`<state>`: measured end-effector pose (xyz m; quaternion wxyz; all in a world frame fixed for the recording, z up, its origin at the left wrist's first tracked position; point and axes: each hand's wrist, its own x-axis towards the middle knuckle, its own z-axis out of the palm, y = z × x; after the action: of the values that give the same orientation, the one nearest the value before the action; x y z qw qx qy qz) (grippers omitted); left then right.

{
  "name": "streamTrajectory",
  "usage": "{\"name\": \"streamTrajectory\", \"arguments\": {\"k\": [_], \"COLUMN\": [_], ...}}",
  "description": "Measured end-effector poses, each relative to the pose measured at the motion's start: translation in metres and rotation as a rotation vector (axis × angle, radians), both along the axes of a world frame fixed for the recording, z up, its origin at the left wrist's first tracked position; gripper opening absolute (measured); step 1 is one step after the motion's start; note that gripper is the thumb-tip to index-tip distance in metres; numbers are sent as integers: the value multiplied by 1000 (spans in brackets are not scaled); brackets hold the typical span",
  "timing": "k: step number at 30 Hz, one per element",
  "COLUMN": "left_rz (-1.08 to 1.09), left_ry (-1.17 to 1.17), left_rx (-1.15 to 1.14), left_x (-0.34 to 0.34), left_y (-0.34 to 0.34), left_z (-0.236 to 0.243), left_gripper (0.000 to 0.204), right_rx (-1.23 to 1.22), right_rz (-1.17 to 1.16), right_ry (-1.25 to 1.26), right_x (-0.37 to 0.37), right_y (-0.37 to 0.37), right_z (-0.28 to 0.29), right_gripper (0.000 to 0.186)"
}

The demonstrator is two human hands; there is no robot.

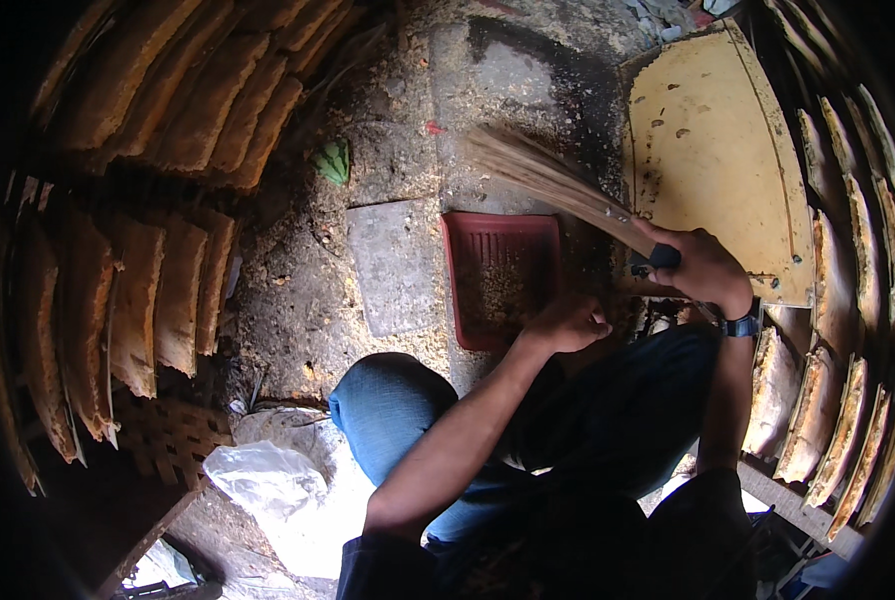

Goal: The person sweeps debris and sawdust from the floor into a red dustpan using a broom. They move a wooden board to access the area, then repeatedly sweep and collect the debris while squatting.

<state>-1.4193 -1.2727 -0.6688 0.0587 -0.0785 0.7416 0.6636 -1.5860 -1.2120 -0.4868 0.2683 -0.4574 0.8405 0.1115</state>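
Observation:
My right hand [703, 262] is closed round the dark grip of a hand broom [558, 178]. The broom's long tan bristles fan out to the upper left, above a red dustpan [452, 285]. Inside the pan lies a heap of pale crumbs and bits [508, 292]. My left hand [570, 325] is curled closed at the pan's near right corner. Its fingers are partly hidden, so whatever they hold does not show. The pan's near right part is behind this hand and forearm.
Stacked curved brown slabs [163, 285] rise at the left, and similar pale-edged slabs [833, 400] line the right. A yellowish board [718, 150] lies at the upper right. Crumbs litter the concrete floor [398, 270], near a green leaf-like piece [334, 162]. A clear plastic bag [268, 480] sits lower left.

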Motion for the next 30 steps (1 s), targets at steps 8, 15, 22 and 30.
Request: {"name": "streamTrajectory", "arguments": {"k": [8,15,22,30], "left_rz": [24,161,142,129], "left_ry": [-29,-57,-125,-64], "left_rx": [41,165,82,147], "left_x": [7,24,27,18], "left_y": [-6,-19,-28,-18], "left_z": [2,-3,15,-7], "left_gripper": [24,18,20,20], "right_rx": [-394,-346,-347,-513], "right_rz": [-110,-250,-333,-322], "right_ry": [-207,-393,-675,-506], "right_x": [-32,-64,-37,-49], "right_y": [-29,-71,-83,-67], "right_z": [-37,-125,-104,-81], "right_gripper": [74,84,76,75]}}
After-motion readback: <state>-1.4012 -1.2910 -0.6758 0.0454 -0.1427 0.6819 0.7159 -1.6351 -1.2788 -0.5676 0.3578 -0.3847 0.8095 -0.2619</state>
